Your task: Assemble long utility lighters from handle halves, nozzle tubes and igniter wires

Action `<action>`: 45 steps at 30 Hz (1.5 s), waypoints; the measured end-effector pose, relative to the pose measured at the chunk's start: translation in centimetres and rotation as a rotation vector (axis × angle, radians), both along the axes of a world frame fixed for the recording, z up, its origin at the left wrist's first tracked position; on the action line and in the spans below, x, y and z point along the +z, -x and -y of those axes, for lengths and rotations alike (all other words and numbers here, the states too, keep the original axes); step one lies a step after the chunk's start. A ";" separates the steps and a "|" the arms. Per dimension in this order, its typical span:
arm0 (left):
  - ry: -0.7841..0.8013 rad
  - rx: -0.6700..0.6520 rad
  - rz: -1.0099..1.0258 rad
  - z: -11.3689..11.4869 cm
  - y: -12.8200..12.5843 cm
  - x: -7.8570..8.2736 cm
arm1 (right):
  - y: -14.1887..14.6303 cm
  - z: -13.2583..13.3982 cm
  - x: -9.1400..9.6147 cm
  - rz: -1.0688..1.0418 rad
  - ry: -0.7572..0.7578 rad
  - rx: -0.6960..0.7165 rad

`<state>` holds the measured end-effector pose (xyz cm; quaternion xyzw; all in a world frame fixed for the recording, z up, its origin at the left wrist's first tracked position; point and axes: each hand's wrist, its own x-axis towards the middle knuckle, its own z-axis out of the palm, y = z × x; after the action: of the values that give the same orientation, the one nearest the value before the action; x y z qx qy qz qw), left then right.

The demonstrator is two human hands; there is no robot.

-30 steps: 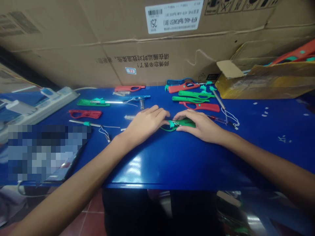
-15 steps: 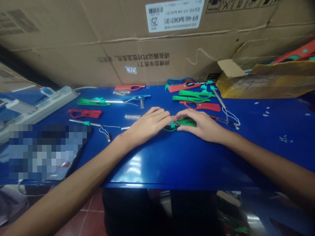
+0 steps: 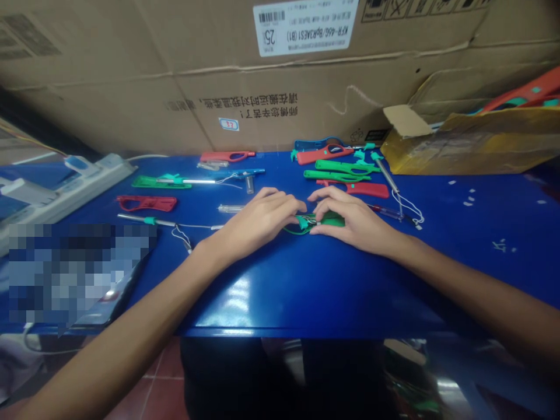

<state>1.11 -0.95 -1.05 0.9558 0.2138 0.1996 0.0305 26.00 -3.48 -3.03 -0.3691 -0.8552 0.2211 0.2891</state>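
Observation:
On the blue table, a green lighter casing half (image 3: 335, 219) lies between my hands, with a teal trigger piece (image 3: 303, 222) and thin wires (image 3: 311, 220) inside it. My left hand (image 3: 269, 219) curls over the casing's left end, fingers closed on it and hiding most of that part. My right hand (image 3: 345, 216) pinches at the casing's middle, thumb and fingertips close to the wires; whether it grips a wire or only the casing's edge is hard to see. Just behind are more green casing halves (image 3: 341, 175) and a red casing half (image 3: 371, 189).
Left of my hands lie a metal tube with a teal trigger (image 3: 150, 220), a dark red casing half (image 3: 146, 203) and a green casing half (image 3: 144, 182). A white power strip (image 3: 100, 175) borders the left. A large cardboard box (image 3: 131, 87) stands behind; a smaller open carton (image 3: 472, 143) sits right.
My left fingers have lifted slightly away from my right fingertips, leaving a small gap that shows more of the teal piece and wires. The view has shifted a little.

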 end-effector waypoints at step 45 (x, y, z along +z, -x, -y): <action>-0.176 0.117 -0.096 -0.7 0.3 -0.7 | -0.2 -0.5 -0.6 -0.141 0.088 -0.006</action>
<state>0.79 -0.22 -1.74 0.9491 0.2520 0.1730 -0.0757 26.20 -2.98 -3.59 -0.3675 -0.8209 0.2832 0.3328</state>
